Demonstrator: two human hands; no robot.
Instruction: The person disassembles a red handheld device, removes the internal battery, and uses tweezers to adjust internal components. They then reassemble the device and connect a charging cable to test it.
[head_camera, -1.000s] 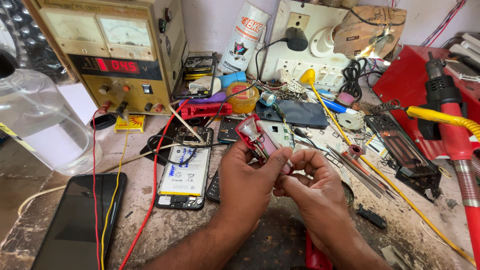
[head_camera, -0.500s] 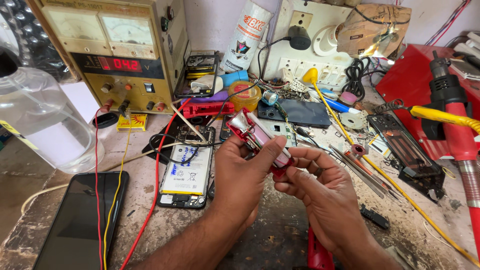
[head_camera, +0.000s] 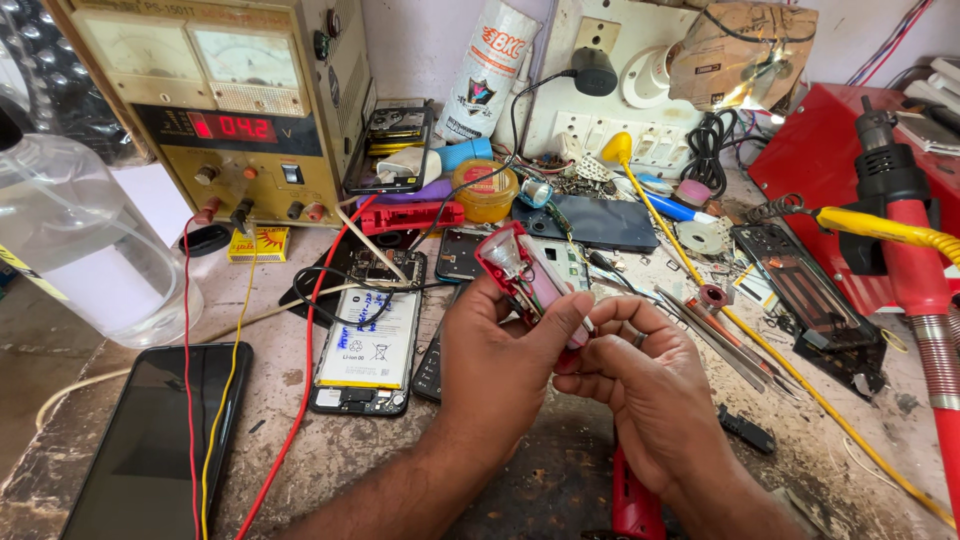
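Turned a little since half a second ago, lens end now up and left, body tilted down toward the right: small red torch (head_camera: 528, 288), opened along one side, held above the middle of the workbench (head_camera: 330, 460) just right of an opened phone (head_camera: 365, 345). Pinched by left hand (head_camera: 500, 365), thumb closed over the pink cell inside, and steadied below by right hand (head_camera: 640, 390) with fingers curled shut on the tail. Probably light and stiff but fragile where open, so better gripped by the plastic shell.

Red digit display (head_camera: 232, 128) on yellow supply, surface's back-left. White/red/black pouch (head_camera: 489, 70) leans at back wall. Dark phone screen (head_camera: 150, 440), front-left corner. Small yellow packet (head_camera: 258, 243) below supply.
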